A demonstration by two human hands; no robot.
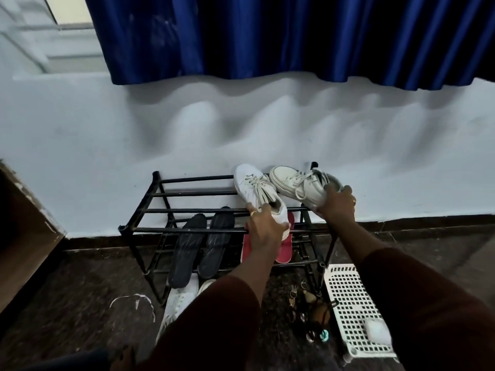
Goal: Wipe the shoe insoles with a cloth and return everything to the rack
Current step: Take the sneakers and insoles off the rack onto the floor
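Observation:
A black metal shoe rack [187, 194] stands against the pale wall. On the right end of its top shelf lie two white lace-up sneakers. My left hand [263, 231] grips the heel of the left sneaker [253, 187]. My right hand [338, 203] grips the heel of the right sneaker [300, 186], which is tilted with its heel lifted. Two black insoles [201, 245] lie side by side on the lower shelf. Red insoles [285, 246] lie to their right, partly hidden under my left hand.
Another white sneaker [178, 303] lies on the dark floor in front of the rack. A white perforated basket [351, 301] with a white cloth [377, 332] sits at the right. Small items and keys [308, 314] lie between them. A blue curtain [267, 36] hangs above; a brown cabinet [21, 236] stands left.

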